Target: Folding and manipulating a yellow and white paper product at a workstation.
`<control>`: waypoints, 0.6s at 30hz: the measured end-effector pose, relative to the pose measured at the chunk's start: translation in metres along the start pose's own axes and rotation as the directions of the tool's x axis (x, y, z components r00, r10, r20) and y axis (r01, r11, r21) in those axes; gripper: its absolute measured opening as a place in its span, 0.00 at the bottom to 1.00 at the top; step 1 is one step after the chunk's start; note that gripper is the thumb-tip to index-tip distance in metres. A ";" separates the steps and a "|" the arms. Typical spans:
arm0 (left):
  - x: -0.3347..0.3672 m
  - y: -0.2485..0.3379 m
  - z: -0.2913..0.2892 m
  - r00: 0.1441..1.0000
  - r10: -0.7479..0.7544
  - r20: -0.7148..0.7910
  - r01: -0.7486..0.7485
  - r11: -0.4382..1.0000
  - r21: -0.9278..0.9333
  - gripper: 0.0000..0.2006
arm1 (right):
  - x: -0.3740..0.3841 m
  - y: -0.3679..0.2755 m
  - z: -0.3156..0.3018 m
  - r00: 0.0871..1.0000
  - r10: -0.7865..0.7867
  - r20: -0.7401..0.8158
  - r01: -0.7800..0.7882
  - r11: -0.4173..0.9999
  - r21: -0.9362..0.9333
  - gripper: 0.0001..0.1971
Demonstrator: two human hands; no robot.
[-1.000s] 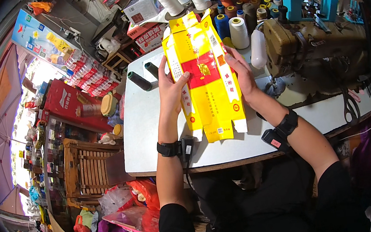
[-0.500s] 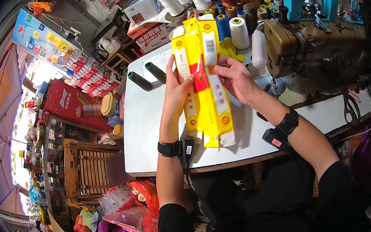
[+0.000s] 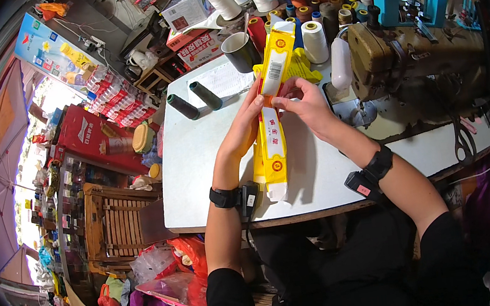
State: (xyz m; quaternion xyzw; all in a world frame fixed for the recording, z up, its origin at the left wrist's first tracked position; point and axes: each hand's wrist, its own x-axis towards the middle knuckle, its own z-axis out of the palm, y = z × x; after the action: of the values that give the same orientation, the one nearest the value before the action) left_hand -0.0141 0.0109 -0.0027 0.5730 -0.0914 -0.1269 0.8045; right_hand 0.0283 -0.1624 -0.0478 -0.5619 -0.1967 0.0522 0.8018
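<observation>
Over the white table, a long, narrow yellow carton (image 3: 272, 131) with white panels is held up between both hands, its far end tilted to the right. My left hand (image 3: 244, 119) is closed along its left side, thumb on the front near the middle. With thumb and bent fingers, my right hand (image 3: 306, 105) pinches the right edge at the same height. The side turned away from me is hidden, and the ends have loose flaps. Behind the carton lies a crumpled yellow cloth or bag (image 3: 305, 67).
Two dark thread cones (image 3: 183, 107) lie on the white table (image 3: 198, 171) at left. A dark mug (image 3: 240, 53) stands farther back, with a written sheet (image 3: 221, 82) beside it. A sewing machine (image 3: 416, 52) fills the right side; scissors (image 3: 464, 141) hang by it. Several thread spools line the back.
The carton, spread wide and flattish before, is now folded into a narrow shape. My hands have come closer together, and the mug and sheet behind have come into view.
</observation>
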 end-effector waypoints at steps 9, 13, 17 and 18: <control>0.004 -0.001 -0.007 0.999 0.035 -0.007 -0.033 0.975 0.219 0.39 | -0.004 -0.010 0.003 0.997 -0.067 -0.041 0.061 0.989 -0.136 0.25; 0.002 0.003 -0.001 0.980 0.199 -0.023 -0.190 0.959 0.210 0.43 | -0.003 -0.002 0.002 0.999 -0.001 -0.040 -0.003 0.995 -0.104 0.27; 0.003 0.004 0.002 0.950 0.293 -0.109 -0.238 0.904 0.356 0.45 | -0.004 -0.003 0.002 0.996 0.079 0.046 -0.081 0.996 0.039 0.29; 0.003 0.004 0.002 0.950 0.293 -0.109 -0.238 0.904 0.356 0.45 | -0.005 -0.006 0.003 0.988 0.134 0.072 -0.138 0.988 0.062 0.29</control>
State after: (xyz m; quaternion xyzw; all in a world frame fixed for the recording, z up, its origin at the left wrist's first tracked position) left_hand -0.0116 0.0092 0.0021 0.6931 -0.1244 0.0483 0.7084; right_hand 0.0219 -0.1639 -0.0429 -0.5450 -0.1831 0.1322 0.8074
